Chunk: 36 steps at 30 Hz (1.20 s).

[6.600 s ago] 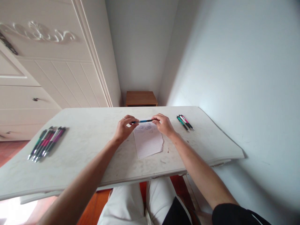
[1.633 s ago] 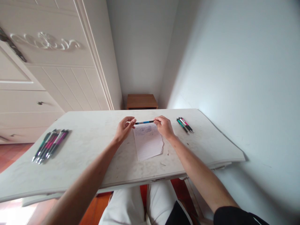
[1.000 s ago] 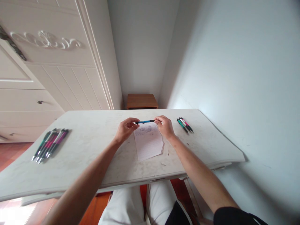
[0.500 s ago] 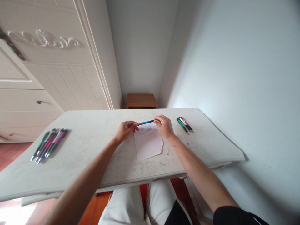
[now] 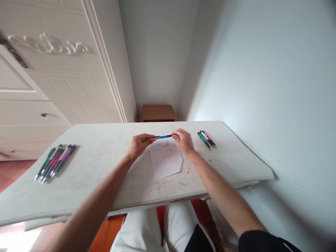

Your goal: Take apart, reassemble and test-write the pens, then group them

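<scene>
The fingers of the left hand point(image 5: 141, 145) and right hand point(image 5: 183, 141) pinch opposite ends of the blue pen point(image 5: 163, 137), presumably to steady it; scribbled paper point(image 5: 166, 159) lies just nearside of them, three pens point(image 5: 207, 139) right, bunched pens point(image 5: 55, 162) well left.

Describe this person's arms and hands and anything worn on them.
Both forearms are bare, and the left hand and right hand are gloveless, with no watch at either wrist. A black sleeve shows high on the right arm; no sleeve shows on the left.
</scene>
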### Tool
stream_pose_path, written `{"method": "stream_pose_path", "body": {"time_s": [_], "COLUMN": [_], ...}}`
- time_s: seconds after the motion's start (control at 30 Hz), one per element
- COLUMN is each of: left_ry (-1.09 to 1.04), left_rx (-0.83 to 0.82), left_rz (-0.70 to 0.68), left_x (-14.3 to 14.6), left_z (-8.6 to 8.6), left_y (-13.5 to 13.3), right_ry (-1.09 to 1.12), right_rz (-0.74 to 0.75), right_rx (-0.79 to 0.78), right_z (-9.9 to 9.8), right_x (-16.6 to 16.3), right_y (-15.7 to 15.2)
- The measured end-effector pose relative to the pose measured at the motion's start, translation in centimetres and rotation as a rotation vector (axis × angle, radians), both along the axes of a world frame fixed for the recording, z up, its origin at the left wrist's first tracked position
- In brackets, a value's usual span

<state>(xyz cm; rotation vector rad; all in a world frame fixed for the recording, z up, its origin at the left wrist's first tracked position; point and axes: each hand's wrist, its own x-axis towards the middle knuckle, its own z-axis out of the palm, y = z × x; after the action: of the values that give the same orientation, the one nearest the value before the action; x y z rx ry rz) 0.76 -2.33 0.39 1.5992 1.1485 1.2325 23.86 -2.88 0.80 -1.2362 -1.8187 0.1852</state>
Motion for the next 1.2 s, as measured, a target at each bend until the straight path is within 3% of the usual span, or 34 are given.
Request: {"method": "stream_pose_path", "body": {"time_s": [0.17,0.6,0.87,0.97,1.07,1.2], "left_ry": [-0.045,0.167,0.046,-0.026,-0.044,0.001], "left_rx": [-0.006,0.282,0.142,0.107,0.089,0.095], "left_rz": [-0.014,0.131,0.137,0.146,0.168,0.17], "left_x": [-0.1,0.2,-0.2,-0.3,-0.4,-0.7], "left_z": [-0.4,0.5,0.2,0.1,0.0,-0.1], "left_y": [0.1,-0.7,0.2,0.4,0.6,0.8], "right_ry": [-0.008,0.014,0.186,0.301,0.355,0.207], "right_rz": [0.018,0.064,0.173,0.082,-0.104,-0.297], "right_rx": [-0.004,-0.044,-0.079,-0.076,-0.014,0.011], "right_z": [0.0,-0.3,-0.6,-0.4,-0.4,-1.2], "right_x": [0.0,0.1,-0.1,0.8,2.5,4.2], "right_y": [0.0,0.3,0.6,1.0,1.8,2.6]}}
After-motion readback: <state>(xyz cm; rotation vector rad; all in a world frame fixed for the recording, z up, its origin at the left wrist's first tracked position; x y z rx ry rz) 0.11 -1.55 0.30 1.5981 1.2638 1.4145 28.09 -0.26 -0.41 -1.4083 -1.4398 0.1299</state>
